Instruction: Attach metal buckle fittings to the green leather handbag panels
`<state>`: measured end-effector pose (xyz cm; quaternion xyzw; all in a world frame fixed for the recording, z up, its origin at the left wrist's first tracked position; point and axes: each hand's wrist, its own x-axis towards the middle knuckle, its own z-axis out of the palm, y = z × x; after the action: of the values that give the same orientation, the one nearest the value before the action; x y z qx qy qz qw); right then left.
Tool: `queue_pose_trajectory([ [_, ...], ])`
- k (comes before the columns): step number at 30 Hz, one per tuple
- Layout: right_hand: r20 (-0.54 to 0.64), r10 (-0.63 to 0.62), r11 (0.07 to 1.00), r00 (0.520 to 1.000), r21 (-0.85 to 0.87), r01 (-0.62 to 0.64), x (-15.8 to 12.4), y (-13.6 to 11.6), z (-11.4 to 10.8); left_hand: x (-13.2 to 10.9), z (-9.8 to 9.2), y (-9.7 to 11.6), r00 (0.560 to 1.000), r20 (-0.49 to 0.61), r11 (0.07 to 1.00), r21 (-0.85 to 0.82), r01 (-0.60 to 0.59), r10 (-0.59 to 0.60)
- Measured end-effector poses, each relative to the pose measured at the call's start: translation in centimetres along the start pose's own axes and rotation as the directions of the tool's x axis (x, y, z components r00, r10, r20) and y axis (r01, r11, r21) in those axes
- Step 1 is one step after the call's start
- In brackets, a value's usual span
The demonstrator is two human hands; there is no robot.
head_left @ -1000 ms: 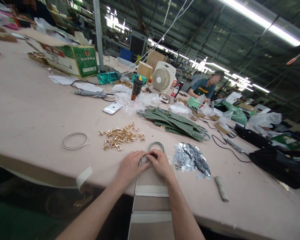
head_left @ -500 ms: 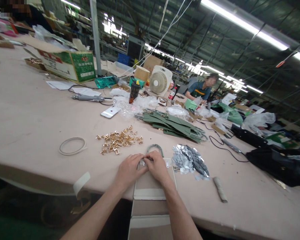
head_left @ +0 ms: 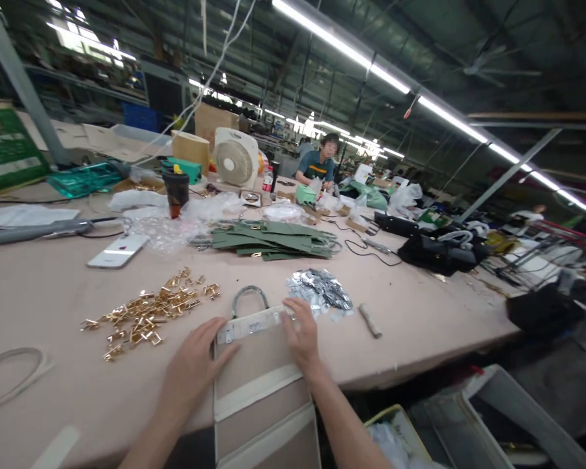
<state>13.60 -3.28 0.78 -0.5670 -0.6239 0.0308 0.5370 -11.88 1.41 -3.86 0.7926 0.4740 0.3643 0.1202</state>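
Observation:
A beige bag panel with white bands (head_left: 258, 384) lies at the table's near edge, its grey loop handle (head_left: 249, 296) pointing away from me. My left hand (head_left: 193, 365) rests on the panel's left side, fingers stretched toward the white top strip (head_left: 251, 323). My right hand (head_left: 300, 335) lies on the right end of that strip, fingers flat. Neither hand holds anything that I can see. A scatter of gold metal fittings (head_left: 149, 312) lies to the left, and a heap of small silver pieces (head_left: 317, 291) to the right.
Behind lie a stack of green straps (head_left: 273, 240), a white phone (head_left: 118, 251), a dark cup (head_left: 176, 192), a white fan (head_left: 234, 157) and a grey roll (head_left: 370, 320). A seated person (head_left: 317, 166) works at the far end. Bins (head_left: 469, 417) stand below right.
My view has swung to the right. Both hands, which were pinched together at the strip's middle, have moved apart to the panel's two sides and flattened.

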Motion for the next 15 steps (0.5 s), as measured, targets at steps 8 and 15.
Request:
queue_pose_trajectory([
  [8, -0.379, 0.206, 0.801, 0.902, -0.465, -0.378, -0.7, 13.3, -16.2, 0.1, -0.9, 3.0, 0.970, -0.064, 0.972, 0.038, -0.232, 0.234],
  [15, -0.309, 0.428, 0.760, 0.849, -0.386, -0.523, -2.9, 16.8, -19.9, 2.8, 2.8, 7.1, 0.915, 0.198, 0.931, 0.027, -0.364, 0.352],
])
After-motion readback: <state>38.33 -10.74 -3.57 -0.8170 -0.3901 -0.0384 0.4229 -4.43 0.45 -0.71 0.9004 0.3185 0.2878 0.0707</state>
